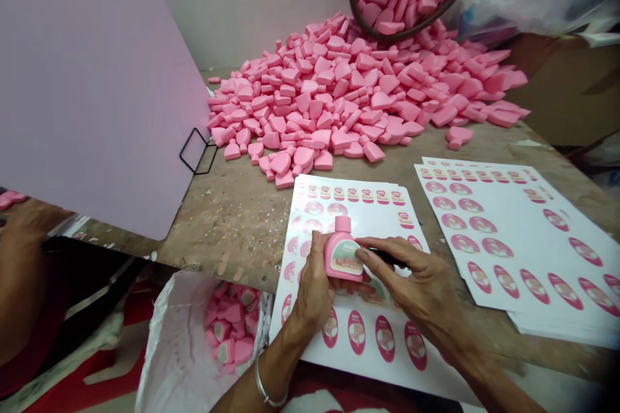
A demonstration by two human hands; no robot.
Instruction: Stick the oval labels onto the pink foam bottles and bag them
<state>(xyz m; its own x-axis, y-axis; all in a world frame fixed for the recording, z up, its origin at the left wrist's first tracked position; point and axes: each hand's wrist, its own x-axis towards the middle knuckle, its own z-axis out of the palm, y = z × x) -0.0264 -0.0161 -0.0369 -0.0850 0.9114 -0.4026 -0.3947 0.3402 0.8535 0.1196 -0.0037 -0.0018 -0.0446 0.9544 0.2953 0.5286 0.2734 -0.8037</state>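
Upright in my left hand is a small pink plastic bottle with a pink cap, its front turned up toward me. A rounded label in pale green and pink lies on that front. My right hand touches the label's right edge with thumb and fingertip, and a thin black tool sits in the same hand; its tip is hidden, so I cannot make out its kind. Under both hands lies a stack of white sticker sheets with pink oval, arched and heart-topped labels.
A large heap of pink bottles covers the table's back, below a tilted brown basket holding more. More sticker sheets lie at right. A white sack of labelled bottles stands below the edge. A pale board separates another person's arm.
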